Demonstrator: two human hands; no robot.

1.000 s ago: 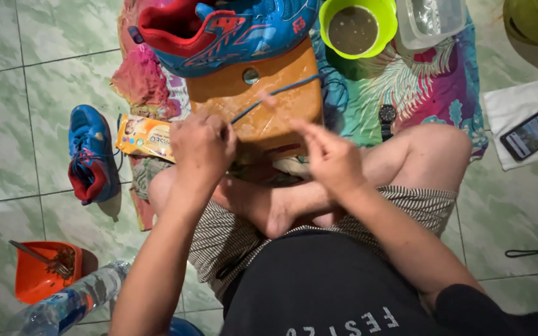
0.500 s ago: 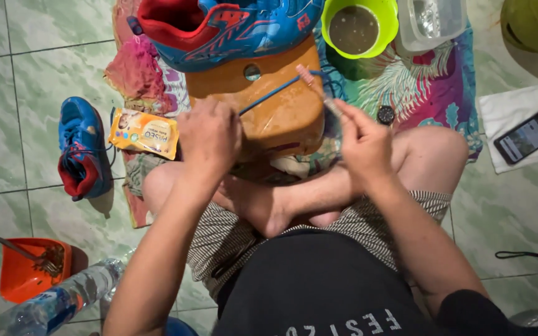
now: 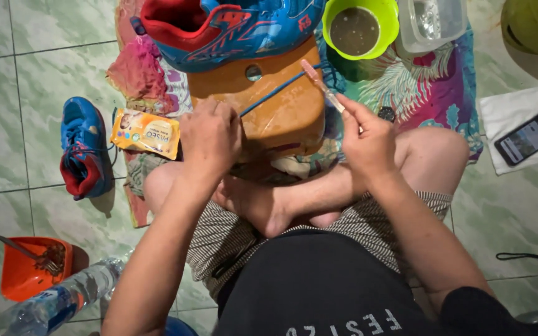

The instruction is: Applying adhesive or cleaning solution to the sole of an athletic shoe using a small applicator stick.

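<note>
On tiled floor [image 3: 20, 62], left hand [image 3: 210, 138] pinches blue shoelace [image 3: 275, 93].

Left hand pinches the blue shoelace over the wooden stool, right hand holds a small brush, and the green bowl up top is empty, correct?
Not quite: the green bowl holds murky brownish liquid, as the head view shows. The left hand does pinch the blue shoelace over the wooden stool, and the right hand holds the small brush.

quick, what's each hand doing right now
Left hand: closed on the blue shoelace.
Right hand: closed on a small brush.
</note>
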